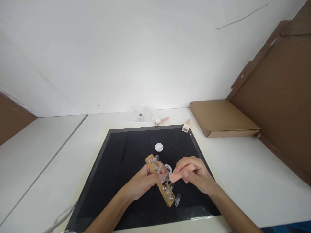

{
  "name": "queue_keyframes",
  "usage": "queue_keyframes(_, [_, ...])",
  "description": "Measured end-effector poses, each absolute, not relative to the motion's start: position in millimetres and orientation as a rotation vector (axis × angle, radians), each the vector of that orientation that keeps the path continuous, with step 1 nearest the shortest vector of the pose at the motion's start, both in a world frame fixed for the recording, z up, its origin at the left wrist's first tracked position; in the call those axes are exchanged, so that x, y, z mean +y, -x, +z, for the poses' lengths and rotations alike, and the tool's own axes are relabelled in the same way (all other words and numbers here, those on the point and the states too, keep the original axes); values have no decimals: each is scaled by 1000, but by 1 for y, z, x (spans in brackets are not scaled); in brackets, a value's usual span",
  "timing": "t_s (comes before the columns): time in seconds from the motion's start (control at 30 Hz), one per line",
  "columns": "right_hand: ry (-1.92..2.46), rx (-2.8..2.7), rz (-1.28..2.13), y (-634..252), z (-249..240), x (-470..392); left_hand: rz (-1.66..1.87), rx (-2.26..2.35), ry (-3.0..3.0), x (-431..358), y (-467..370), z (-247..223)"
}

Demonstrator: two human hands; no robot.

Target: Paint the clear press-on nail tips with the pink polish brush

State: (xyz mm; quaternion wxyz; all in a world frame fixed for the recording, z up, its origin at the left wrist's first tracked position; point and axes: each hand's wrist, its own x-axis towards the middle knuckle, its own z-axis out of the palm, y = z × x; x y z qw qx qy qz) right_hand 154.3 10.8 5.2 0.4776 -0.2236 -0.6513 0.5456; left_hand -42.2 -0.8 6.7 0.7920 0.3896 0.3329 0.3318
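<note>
My left hand (145,181) grips a narrow wooden strip (167,196), tilted over the black mat. Several shiny metal knobs and clear rounded pieces (178,200) stick out along it. In my right hand (194,173), thumb and fingers are closed on a pink nail polish brush cap (179,174). Its narrow dark end meets or nearly meets the middle of the strip; contact is hard to tell. Behind the hands is a small round white container (168,169) with dark and shiny bits inside, partly covered by my fingers. A white round lid (159,147) lies farther back.
A black mat (136,145) covers the middle of the white table. Two pale bottles with pink handles, one bottle (157,121) and another bottle (186,127), lie at its back edge. Near them is a clear item (141,116). A flat cardboard box (223,118) stands right.
</note>
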Motion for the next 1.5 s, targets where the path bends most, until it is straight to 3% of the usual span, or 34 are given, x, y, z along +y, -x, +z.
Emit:
queue_keyframes(0.33, [832, -1461, 1233, -155, -3, 13, 726, 704, -817, -4, 43, 6])
queue_keyframes(0.63, [661, -1464, 1394, -155, -5, 13, 764, 775, -935, -1, 42, 0])
queue_keyframes(0.9, [866, -1350, 1366, -155, -8, 19, 766, 774, -911, 0, 41, -11])
queue_keyframes(1.2, [732, -1381, 1451, -156, -12, 18, 801, 892, -964, 0, 40, -9])
queue_keyframes(1.5, [1030, -1370, 1367, -156, -5, 20, 777, 837, -1010, 1, 37, -12])
